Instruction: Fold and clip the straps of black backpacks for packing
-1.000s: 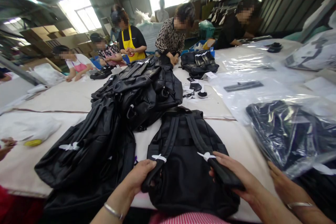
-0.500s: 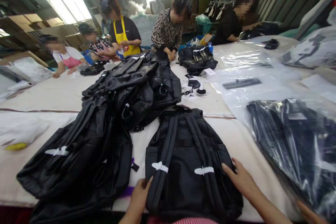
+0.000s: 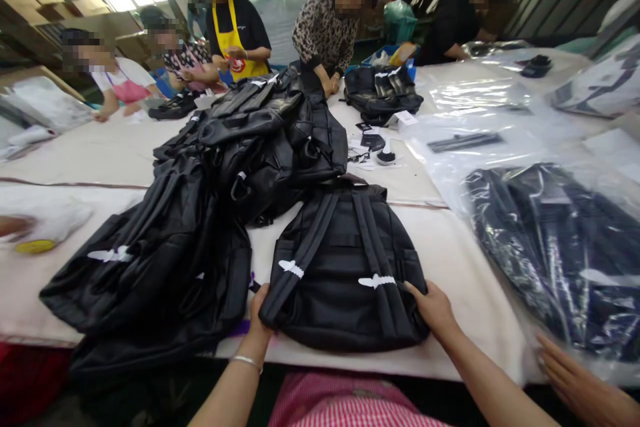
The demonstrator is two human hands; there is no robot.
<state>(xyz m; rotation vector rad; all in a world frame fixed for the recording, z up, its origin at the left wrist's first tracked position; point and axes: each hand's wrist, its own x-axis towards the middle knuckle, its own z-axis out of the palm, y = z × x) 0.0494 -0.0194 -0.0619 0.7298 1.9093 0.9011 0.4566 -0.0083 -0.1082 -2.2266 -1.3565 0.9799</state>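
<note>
A black backpack [image 3: 335, 300] lies in front of me on the table, straps up and top end away from me. White ties [image 3: 377, 281] wrap both of its shoulder straps. At the bag's lower left edge, my left hand [image 3: 261, 312] grips the side, fingers partly hidden. My right hand [image 3: 434, 307] holds the lower right side, thumb on top and the other fingers out of sight. Close by on the left lies another black backpack [image 3: 150, 267], with a heap of black backpacks [image 3: 270, 140] behind it.
On the right, a backpack in clear plastic [image 3: 545, 247] lies near another person's hand [image 3: 575, 373]. Tags and small parts [image 3: 373, 147] lie beyond my bag. Several people stand across the pale table [image 3: 470, 293]. A blurred hand [image 3: 15, 224] shows at far left, by a white bag.
Both hands have moved away from my body with the backpack, which now lies slightly farther onto the table. A hand has appeared at far left; the hand at right shows more.
</note>
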